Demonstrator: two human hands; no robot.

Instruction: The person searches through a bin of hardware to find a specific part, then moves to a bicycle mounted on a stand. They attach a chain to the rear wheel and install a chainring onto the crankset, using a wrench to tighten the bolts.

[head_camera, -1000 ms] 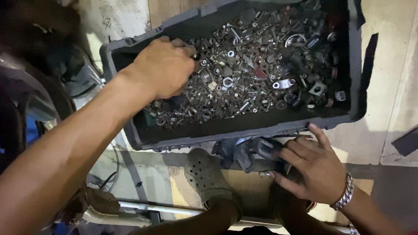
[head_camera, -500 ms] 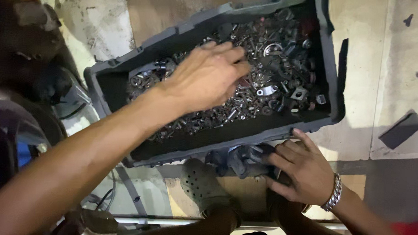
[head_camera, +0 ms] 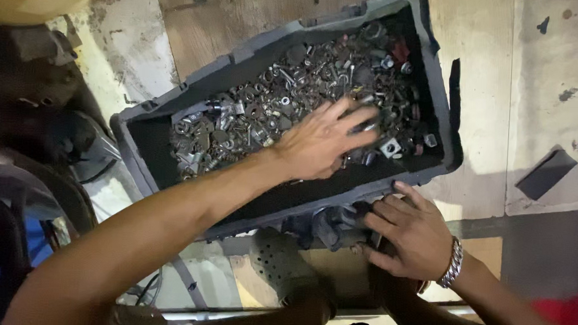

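A dark grey plastic bin point(head_camera: 149, 177) lies on the floor, filled with several rusty nuts, bolts and washers point(head_camera: 258, 113). My left hand point(head_camera: 322, 141) reaches into the bin, palm down, fingers spread over the hardware near its right half. My right hand point(head_camera: 411, 231) rests just below the bin's near edge, its fingers on a dark metal part point(head_camera: 335, 223). A metal bracelet is on that wrist.
A grey perforated clog point(head_camera: 279, 261) on a foot sits below the bin. Dark machine parts point(head_camera: 42, 90) crowd the left side. A flat dark piece point(head_camera: 546, 173) lies on the concrete floor at the right.
My left hand has swept from the bin's left end across the hardware to its right half. My right hand has stayed on the dark part below the bin.
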